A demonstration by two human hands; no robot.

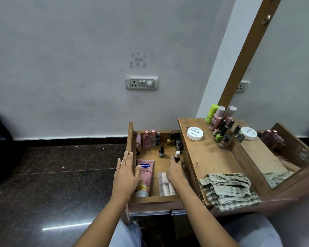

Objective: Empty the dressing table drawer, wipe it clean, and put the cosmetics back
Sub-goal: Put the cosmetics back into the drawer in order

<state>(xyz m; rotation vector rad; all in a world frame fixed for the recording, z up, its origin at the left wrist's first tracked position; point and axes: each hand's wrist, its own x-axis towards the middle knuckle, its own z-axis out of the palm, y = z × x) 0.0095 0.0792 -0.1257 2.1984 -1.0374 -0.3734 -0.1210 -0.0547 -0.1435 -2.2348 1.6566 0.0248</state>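
Note:
The wooden drawer [155, 199] stands pulled out to the left of the dressing table top [205, 157]. Inside lie a pink Vaseline tube [146, 173], a clear pouch of small tubes [163, 182], perfume bottles [147, 139] along the back and several nail polish bottles [170, 139]. My left hand [126, 172] rests flat on the drawer's left wall, fingers straight, thumb touching the tube. My right hand [176, 171] grips a small dark bottle with a white cap [177, 155] over the drawer's right side.
On the table top stand a white nail polish remover jar [195, 133], green and pink bottles [214, 115], several nail polishes [221, 135] and a crumpled checked cloth [229, 190]. A mirror [282, 97] rises at the right. Dark stone floor lies left of the drawer.

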